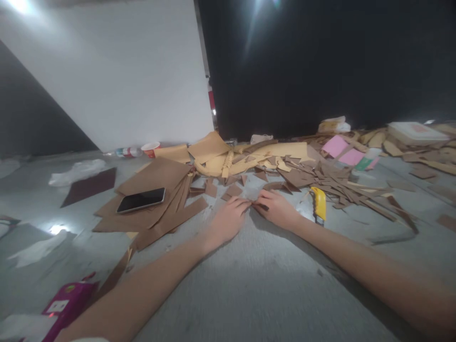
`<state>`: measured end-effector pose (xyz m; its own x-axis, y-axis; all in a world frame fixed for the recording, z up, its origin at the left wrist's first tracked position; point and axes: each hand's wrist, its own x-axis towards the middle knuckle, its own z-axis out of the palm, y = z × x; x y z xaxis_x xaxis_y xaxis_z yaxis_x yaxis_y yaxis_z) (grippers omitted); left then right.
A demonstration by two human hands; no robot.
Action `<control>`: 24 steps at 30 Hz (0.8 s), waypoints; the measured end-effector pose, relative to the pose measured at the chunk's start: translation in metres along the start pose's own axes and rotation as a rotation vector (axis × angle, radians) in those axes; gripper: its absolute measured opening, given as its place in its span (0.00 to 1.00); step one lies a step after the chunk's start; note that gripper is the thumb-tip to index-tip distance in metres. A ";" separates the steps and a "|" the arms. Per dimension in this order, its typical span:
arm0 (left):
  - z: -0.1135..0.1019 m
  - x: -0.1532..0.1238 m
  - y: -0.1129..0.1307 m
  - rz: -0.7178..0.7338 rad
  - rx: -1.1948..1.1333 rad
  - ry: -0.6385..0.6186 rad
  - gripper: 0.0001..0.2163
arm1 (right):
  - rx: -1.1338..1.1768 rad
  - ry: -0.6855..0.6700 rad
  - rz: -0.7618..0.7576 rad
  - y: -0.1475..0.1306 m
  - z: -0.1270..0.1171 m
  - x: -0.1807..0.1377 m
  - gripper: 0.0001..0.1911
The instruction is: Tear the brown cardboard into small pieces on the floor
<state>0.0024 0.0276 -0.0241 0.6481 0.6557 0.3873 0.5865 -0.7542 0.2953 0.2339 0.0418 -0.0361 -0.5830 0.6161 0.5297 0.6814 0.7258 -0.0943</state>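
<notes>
My left hand (233, 214) and my right hand (276, 209) meet over the grey work surface, fingertips almost touching. Both are closed in a pinch on a small brown strip (262, 206); its dark end shows under my right fingers, and the rest is hidden. Just beyond the fingertips lie small brown offcuts (233, 191), some of them triangular. To the right of my right hand is a yellow utility knife (319, 204), apart from it. Left of my left hand, a long brown strip (188, 218) slants across the surface.
A phone (141, 200) rests on stacked brown sheets (160, 173) at left. Brown and tan scraps (331, 178) are heaped along the back, with pink pieces (344, 149) and a white box (416, 132). A paper cup (150, 149), plastic bottle (128, 152) and purple device (69, 299) stand or lie leftward.
</notes>
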 end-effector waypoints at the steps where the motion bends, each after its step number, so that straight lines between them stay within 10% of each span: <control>1: 0.001 0.000 -0.001 -0.005 -0.004 -0.005 0.19 | 0.011 0.003 0.002 0.000 0.000 0.000 0.10; 24: -0.001 -0.002 -0.004 0.017 0.050 -0.096 0.20 | 0.141 -0.012 0.156 0.004 0.002 0.003 0.08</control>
<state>-0.0012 0.0296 -0.0254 0.7005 0.6450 0.3054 0.5968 -0.7641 0.2448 0.2342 0.0469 -0.0370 -0.4811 0.7274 0.4894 0.6955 0.6565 -0.2920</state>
